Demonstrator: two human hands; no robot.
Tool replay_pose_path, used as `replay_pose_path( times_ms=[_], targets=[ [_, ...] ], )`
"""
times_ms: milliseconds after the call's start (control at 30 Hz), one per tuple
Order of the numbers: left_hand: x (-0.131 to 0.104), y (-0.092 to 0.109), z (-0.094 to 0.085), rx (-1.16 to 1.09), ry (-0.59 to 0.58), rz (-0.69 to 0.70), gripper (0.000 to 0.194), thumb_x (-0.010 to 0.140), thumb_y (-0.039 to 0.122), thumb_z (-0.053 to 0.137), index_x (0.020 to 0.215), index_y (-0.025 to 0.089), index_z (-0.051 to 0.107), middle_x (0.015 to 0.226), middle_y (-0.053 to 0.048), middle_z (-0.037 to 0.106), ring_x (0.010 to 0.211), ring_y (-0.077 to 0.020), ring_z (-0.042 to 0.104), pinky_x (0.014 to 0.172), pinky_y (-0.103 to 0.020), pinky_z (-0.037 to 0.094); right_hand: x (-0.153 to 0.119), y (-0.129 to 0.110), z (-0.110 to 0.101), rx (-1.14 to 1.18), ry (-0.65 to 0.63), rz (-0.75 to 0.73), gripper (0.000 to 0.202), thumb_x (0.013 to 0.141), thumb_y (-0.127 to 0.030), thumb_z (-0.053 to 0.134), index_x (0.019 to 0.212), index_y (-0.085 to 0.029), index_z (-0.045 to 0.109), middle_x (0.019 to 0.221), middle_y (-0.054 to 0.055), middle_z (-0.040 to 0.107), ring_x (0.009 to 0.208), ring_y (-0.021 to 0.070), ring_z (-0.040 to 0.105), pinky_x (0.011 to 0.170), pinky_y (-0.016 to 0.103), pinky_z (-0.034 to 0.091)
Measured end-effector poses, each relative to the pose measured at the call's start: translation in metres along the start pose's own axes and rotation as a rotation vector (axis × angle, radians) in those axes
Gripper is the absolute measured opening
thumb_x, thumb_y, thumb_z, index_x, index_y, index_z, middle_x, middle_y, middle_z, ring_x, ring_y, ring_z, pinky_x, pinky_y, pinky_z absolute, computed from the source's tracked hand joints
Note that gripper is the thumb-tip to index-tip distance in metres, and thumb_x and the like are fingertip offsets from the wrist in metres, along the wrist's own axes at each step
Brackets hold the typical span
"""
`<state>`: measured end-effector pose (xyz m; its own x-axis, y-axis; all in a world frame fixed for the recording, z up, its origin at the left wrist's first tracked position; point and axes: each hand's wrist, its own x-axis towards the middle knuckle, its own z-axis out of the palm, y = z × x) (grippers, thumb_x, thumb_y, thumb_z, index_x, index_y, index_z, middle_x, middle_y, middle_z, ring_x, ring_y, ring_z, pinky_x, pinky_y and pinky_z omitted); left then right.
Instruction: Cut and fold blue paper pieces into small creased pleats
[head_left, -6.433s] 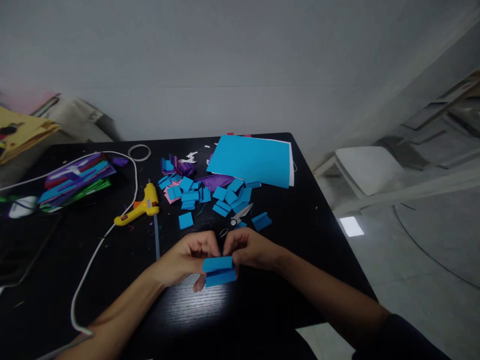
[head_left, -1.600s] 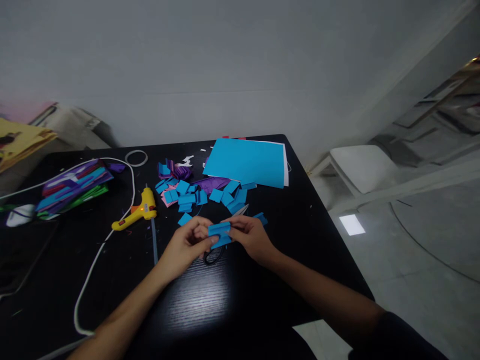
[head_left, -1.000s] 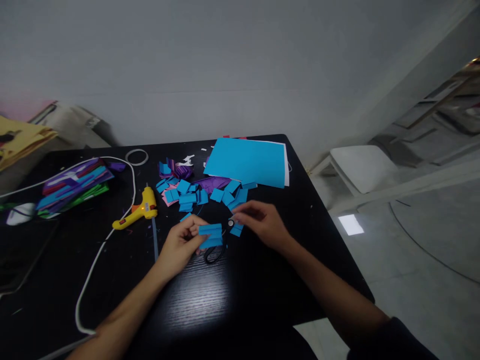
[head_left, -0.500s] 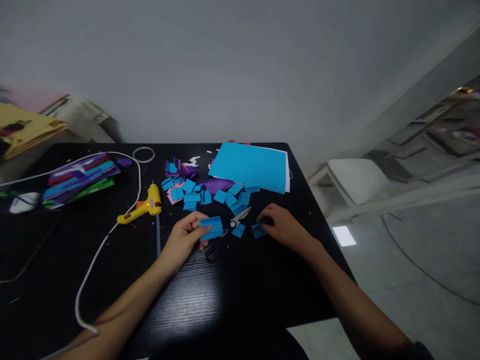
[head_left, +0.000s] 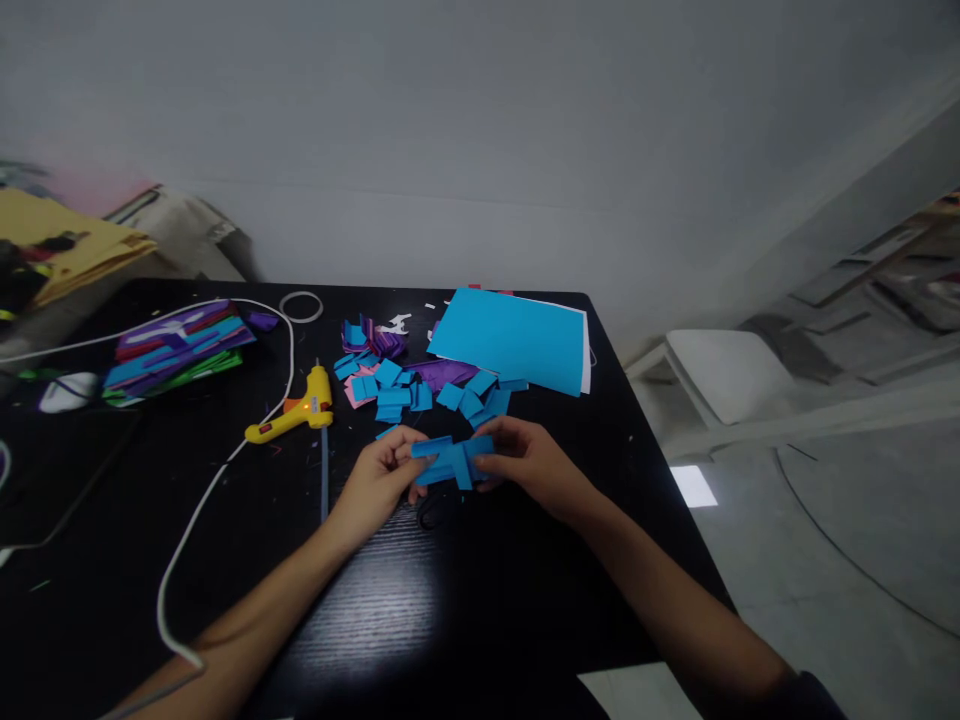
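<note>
At the far left of the frame, a stack of coloured sheets lies on the black table. Right of it a white cord runs to a yellow glue gun. No container shows. At centre, the left hand pinches the left end of the blue pieces, thumb over curled fingers. The pieces are folded blue paper strips, crossed and overlapping, held just above the table. The right hand pinches their right end, fingers pressed together. Above them lie loose blue squares, and further right a blue sheet.
</note>
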<state>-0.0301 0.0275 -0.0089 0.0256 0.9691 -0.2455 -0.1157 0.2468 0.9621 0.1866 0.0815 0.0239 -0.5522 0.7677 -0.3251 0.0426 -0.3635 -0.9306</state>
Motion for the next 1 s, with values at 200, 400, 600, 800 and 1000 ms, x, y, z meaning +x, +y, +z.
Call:
replay_pose_path(
  times_ms=[200, 400, 600, 800, 1000],
  targets=[
    [-0.002, -0.002, 0.001, 0.006, 0.026, 0.033, 0.039, 0.078, 0.049, 0.080, 0.088, 0.015, 0.063, 0.054, 0.005, 0.061, 0.044, -0.0084, 0.052, 0.044, -0.018, 0.042, 0.009, 0.013, 0.002, 0.000, 0.038, 0.041, 0.030, 0.070, -0.031, 0.086, 0.089, -0.017, 0.068, 0.081, 0.000, 0.070, 0.073, 0.0163, 0.069, 0.064, 0.028, 0.058],
    [0.001, 0.000, -0.009, 0.002, 0.110, 0.110, 0.031, 0.082, 0.043, 0.078, 0.088, 0.016, 0.063, 0.054, 0.006, 0.060, 0.044, -0.0084, 0.052, 0.044, -0.018, 0.043, 0.011, 0.020, -0.001, -0.054, 0.070, -0.074, 0.021, 0.073, -0.024, 0.080, 0.093, -0.019, 0.076, 0.087, 0.001, 0.073, 0.076, 0.0157, 0.068, 0.077, 0.032, 0.055],
    [0.001, 0.007, -0.012, 0.009, 0.088, 0.144, 0.025, 0.080, 0.036, 0.079, 0.088, 0.016, 0.065, 0.057, 0.004, 0.064, 0.049, -0.0103, 0.057, 0.047, -0.019, 0.047, 0.013, 0.032, 0.004, -0.111, 0.127, -0.150, 0.031, 0.069, -0.019, 0.081, 0.099, -0.020, 0.075, 0.094, 0.003, 0.076, 0.088, 0.0185, 0.071, 0.082, 0.033, 0.055],
    [-0.002, 0.004, -0.007, 0.066, 0.012, 0.123, 0.023, 0.080, 0.034, 0.078, 0.086, 0.017, 0.063, 0.059, 0.004, 0.063, 0.052, -0.0107, 0.056, 0.049, -0.020, 0.047, 0.014, 0.041, 0.013, 0.010, 0.143, -0.096, 0.023, 0.071, -0.028, 0.082, 0.088, -0.018, 0.071, 0.077, 0.000, 0.073, 0.068, 0.0153, 0.069, 0.063, 0.027, 0.056],
    [-0.004, 0.002, -0.007, 0.126, -0.057, 0.087, 0.026, 0.078, 0.035, 0.080, 0.081, 0.018, 0.060, 0.060, 0.005, 0.058, 0.053, -0.0103, 0.053, 0.052, -0.020, 0.042, 0.014, 0.040, 0.016, 0.114, 0.197, -0.101, 0.032, 0.070, -0.041, 0.087, 0.083, -0.018, 0.071, 0.075, 0.001, 0.072, 0.070, 0.0177, 0.072, 0.066, 0.032, 0.064]
  ],
)
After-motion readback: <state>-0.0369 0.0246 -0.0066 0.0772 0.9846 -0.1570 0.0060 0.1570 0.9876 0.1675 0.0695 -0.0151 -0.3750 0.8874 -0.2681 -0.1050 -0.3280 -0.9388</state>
